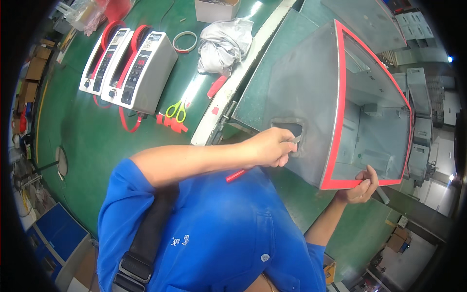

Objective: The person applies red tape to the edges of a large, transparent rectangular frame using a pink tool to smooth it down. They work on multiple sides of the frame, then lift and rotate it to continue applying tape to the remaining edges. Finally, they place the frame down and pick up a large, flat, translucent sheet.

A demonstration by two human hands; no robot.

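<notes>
A grey sheet-metal box [304, 78] lies at the right, its large open side framed by red tape [335, 126]. In the wall nearer my left arm is a small rectangular cutout [288, 127]. My left hand [272, 147] is closed around a slim hand tool [237, 175] with a red handle. The tool's flat metallic tip shows beyond the fingers, at the cutout; its exact kind is hidden by the hand. My right hand [359, 189] grips the taped lower edge of the box, fingers curled over the rim.
Two white tape dispensers [141, 73] with red tape stand on the green surface at the left. Yellow-green scissors [176, 112], red tape scraps [171, 123], a tape ring [185, 42], a grey cloth [224, 46] and a carton [216, 10] lie nearby. Another metal panel [365, 22] is beyond the box.
</notes>
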